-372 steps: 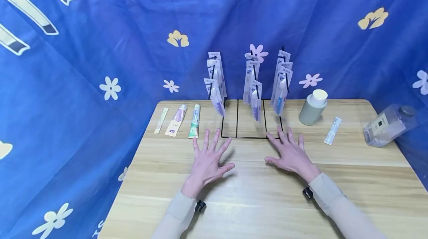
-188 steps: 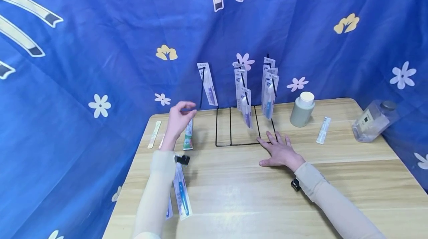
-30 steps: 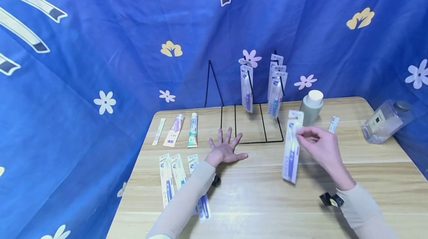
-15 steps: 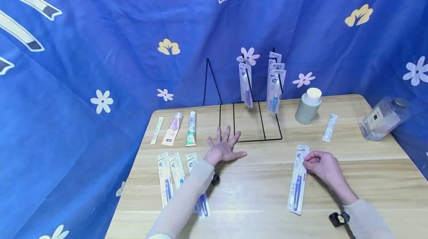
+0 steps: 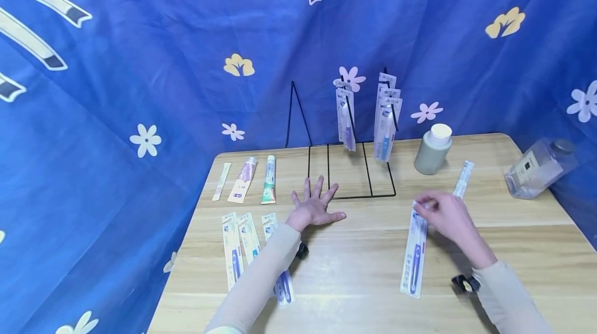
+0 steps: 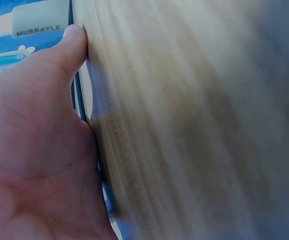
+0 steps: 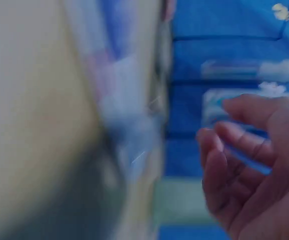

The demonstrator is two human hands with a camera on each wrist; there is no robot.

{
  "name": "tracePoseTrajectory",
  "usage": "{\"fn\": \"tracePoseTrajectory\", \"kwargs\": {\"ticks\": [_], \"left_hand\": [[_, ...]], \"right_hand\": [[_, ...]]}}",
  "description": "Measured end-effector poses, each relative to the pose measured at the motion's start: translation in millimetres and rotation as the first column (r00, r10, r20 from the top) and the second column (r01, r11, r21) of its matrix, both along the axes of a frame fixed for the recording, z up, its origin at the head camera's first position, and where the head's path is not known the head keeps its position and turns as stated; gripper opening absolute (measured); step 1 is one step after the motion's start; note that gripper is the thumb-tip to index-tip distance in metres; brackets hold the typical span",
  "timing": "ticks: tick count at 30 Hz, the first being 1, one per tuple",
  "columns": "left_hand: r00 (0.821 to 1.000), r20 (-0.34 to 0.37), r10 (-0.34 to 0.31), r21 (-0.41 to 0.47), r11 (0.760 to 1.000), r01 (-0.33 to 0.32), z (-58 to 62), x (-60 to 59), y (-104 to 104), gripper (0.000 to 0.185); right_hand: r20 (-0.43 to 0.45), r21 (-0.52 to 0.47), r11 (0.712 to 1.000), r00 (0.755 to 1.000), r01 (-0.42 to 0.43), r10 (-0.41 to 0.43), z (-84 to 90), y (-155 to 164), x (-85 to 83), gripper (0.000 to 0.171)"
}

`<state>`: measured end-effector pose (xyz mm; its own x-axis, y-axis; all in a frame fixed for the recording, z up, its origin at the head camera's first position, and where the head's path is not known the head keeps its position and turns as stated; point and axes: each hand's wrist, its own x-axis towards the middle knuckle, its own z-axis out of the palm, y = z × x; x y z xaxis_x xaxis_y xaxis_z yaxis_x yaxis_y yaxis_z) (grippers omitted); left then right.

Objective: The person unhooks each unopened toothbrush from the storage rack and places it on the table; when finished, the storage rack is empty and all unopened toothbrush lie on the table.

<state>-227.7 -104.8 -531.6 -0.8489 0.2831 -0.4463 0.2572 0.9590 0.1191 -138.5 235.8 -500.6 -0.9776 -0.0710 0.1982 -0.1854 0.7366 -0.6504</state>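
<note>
My left hand (image 5: 311, 212) rests on the table with fingers spread, fingertips at the front of a black wire rack (image 5: 359, 197). Its palm and thumb (image 6: 74, 47) fill the left of the left wrist view. A packaged toothbrush (image 5: 413, 261) with a purple handle lies on the table at the right. Over its top end hovers my right hand (image 5: 445, 214), fingers loosely bent; in the right wrist view those fingers (image 7: 217, 165) hold nothing, apart from the blurred pack (image 7: 119, 65). Packaged toothbrushes (image 5: 345, 116) hang on the rack's middle arm, and others (image 5: 386, 131) on its right arm.
Several packaged toothbrushes (image 5: 233, 251) lie at the left, partly under my left sleeve. Behind them are a slim packet (image 5: 222, 182), a purple tube (image 5: 243, 181) and a green-and-white toothpaste tube (image 5: 269, 181). A grey bottle (image 5: 431, 156), narrow packet (image 5: 464, 176) and clear bottle (image 5: 529, 176) are at right.
My right hand has laid the toothbrush pack on the table, let go and lifted slightly. Since the oldest frame, the rack's left arm has lost its packs, and several lie at the left.
</note>
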Motion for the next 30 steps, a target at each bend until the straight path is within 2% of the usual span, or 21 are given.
{"fn": "tracePoseTrajectory", "kwargs": {"ticks": [3,5,7,12,17,20,24,27,30], "left_hand": [[1.000,-0.023,0.003,0.004,1.000,-0.003,2.9,0.0,-1.2,0.096],[1.000,-0.021,0.007,0.001,1.000,-0.007,3.7,0.1,-1.6,0.096],[1.000,-0.006,0.007,-0.008,1.000,-0.007,3.3,0.4,-1.7,0.096],[1.000,-0.016,-0.003,-0.010,1.000,0.003,3.4,3.3,-0.4,0.095],[0.999,-0.031,-0.010,-0.004,1.000,0.009,4.2,5.9,1.2,0.095],[1.000,-0.024,-0.008,0.002,1.000,0.008,3.1,7.4,1.7,0.095],[1.000,-0.026,-0.012,0.005,1.000,0.012,2.9,7.9,1.7,0.095],[0.999,-0.033,-0.014,0.007,1.000,0.014,4.2,7.7,1.5,0.094],[0.999,-0.039,-0.011,0.012,1.000,0.011,5.9,6.8,0.9,0.095]], "right_hand": [[-0.129,-0.077,0.987,0.983,-0.142,0.131,22.5,-27.2,-26.2,0.024],[-0.176,-0.115,0.968,0.964,-0.222,0.200,36.4,-48.2,-45.6,0.030],[-0.190,-0.150,0.953,0.954,-0.262,0.232,49.1,-68.8,-64.8,0.035],[-0.198,-0.178,0.962,0.965,-0.209,0.173,71.5,-106.3,-104.2,0.039],[-0.252,-0.195,0.967,0.961,-0.164,0.112,80.2,-123.8,-131.0,0.034],[-0.292,-0.203,0.967,0.952,-0.154,0.091,81.3,-128.8,-142.3,0.030],[-0.357,-0.245,0.962,0.934,-0.119,0.025,82.9,-132.4,-147.7,0.019],[-0.390,-0.279,0.955,0.921,-0.099,-0.018,83.6,-133.1,-142.8,0.011],[-0.385,-0.304,0.946,0.923,-0.112,-0.014,86.2,-131.6,-130.6,0.008]]}}
